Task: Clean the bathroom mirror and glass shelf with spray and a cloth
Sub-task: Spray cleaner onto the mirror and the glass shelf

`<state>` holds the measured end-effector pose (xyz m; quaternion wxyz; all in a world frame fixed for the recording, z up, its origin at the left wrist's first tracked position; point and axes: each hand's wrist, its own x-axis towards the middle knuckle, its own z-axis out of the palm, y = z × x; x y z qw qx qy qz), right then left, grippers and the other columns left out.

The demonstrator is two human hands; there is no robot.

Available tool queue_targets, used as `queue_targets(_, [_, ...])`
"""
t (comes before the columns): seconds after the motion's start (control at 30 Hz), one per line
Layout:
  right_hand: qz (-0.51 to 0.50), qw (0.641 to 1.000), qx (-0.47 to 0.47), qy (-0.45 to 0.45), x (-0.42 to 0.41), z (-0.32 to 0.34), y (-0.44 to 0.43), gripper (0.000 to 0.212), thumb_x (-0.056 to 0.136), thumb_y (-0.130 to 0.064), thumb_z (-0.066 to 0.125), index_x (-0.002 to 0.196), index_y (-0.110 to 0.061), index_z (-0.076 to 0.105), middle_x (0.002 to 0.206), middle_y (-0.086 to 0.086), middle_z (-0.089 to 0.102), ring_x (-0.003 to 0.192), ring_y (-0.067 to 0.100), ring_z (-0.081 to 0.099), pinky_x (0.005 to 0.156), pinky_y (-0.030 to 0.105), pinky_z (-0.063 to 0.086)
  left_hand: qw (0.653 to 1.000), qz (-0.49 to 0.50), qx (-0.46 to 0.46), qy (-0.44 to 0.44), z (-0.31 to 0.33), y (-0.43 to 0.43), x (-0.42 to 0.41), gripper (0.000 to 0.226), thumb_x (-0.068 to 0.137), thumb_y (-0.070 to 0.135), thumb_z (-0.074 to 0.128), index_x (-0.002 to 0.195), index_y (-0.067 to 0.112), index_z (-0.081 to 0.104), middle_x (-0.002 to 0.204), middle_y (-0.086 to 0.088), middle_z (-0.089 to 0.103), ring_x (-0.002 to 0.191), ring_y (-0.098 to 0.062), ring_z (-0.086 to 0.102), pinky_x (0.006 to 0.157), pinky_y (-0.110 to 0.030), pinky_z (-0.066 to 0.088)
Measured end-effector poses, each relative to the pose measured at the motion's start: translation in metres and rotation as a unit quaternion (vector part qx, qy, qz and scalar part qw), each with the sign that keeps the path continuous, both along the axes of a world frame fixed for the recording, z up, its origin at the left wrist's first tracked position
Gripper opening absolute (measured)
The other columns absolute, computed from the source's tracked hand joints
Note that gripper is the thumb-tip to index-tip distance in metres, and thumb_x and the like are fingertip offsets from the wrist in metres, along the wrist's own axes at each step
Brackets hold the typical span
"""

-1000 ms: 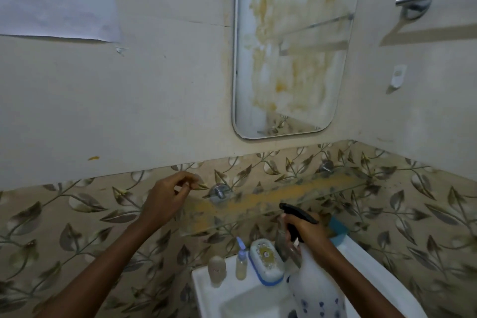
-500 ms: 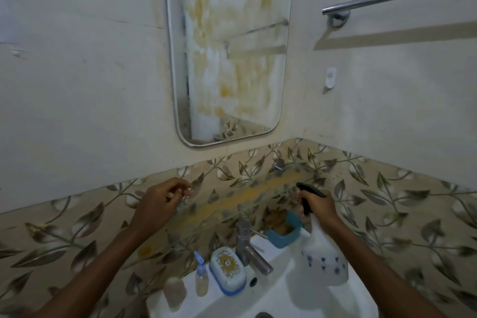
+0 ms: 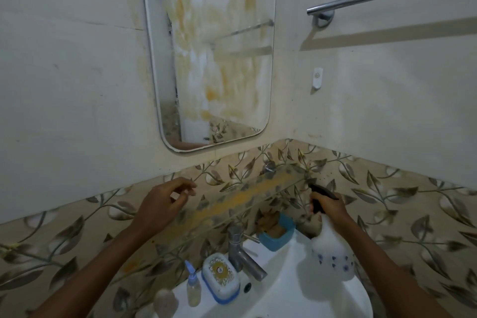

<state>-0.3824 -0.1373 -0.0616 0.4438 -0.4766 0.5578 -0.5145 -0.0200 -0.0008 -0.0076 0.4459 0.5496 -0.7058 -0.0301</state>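
The right hand (image 3: 328,206) grips the neck of the white flower-printed plastic spray bottle (image 3: 331,253) over the white basin (image 3: 291,292); the bottle stands nearly upright, its black nozzle aimed left at the yellow-smeared glass shelf (image 3: 245,196); the shelf's length runs from lower left to upper right along the leaf-patterned tiles; the left hand (image 3: 164,205) hovers by its left end, fingers loosely curled, holding nothing; the stained rounded mirror (image 3: 214,59) hangs upright above.
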Motion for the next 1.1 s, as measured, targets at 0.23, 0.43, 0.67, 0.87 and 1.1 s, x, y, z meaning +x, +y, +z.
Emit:
queue_targets(0.23, [0.277,0.958,-0.016,0.072,0.009,-0.001,0.063,0.035,0.074,-0.017,0.067,0.109,-0.009,0.066,0.101,0.011,0.073,0.088,0.021,0.067,0.061,0.025,0.049,0.979,-0.151,0.047,-0.126,0.001,-0.016,-0.101,0.037,0.090,0.027,0.056,0.126,0.030,0.051,0.123,0.018,0.046,0.111,0.000,0.046,0.092,-0.023,0.041])
queue_targets(0.43, [0.349,0.934,-0.032,0.070,0.026,-0.003,0.091,0.038,0.075,0.004,0.070,0.104,-0.020,0.067,0.090,0.006,0.070,0.071,0.016,0.065,0.064,0.029,0.053,0.935,-0.161,0.075,-0.308,-0.013,-0.033,-0.165,0.037,0.087,0.042,0.056,0.121,0.028,0.055,0.118,0.003,0.058,0.112,-0.015,0.047,0.090,-0.032,0.022])
queue_targets(0.67, [0.343,0.937,-0.058,0.034,0.029,-0.015,0.092,0.045,0.073,0.001,0.072,0.114,-0.012,0.059,0.093,0.009,0.070,0.078,0.025,0.065,0.070,0.037,0.054,0.917,-0.197,0.047,-0.343,-0.014,-0.048,-0.166,0.024,0.086,0.037,0.058,0.095,0.014,0.062,0.091,-0.002,0.064,0.083,-0.019,0.051,0.087,-0.031,0.025])
queue_targets(0.87, [0.221,0.970,-0.090,0.053,0.005,-0.030,0.082,0.031,0.066,-0.003,0.080,0.096,0.001,0.071,0.087,0.013,0.075,0.084,0.022,0.070,0.073,0.027,0.056,0.908,-0.186,0.006,-0.375,-0.016,-0.062,-0.178,0.021,0.084,0.032,0.059,0.096,0.016,0.065,0.094,-0.002,0.066,0.087,-0.020,0.056,0.091,-0.037,0.032])
queue_targets(1.1, [0.124,0.982,-0.106,0.097,0.013,-0.058,0.040,0.020,0.069,0.007,0.072,0.082,-0.009,0.070,0.080,0.012,0.068,0.074,0.020,0.062,0.066,0.024,0.050,0.943,-0.172,-0.007,-0.285,0.001,-0.075,-0.170,0.026,0.087,0.024,0.058,0.112,0.020,0.063,0.115,0.002,0.064,0.109,-0.016,0.052,0.086,-0.029,0.027])
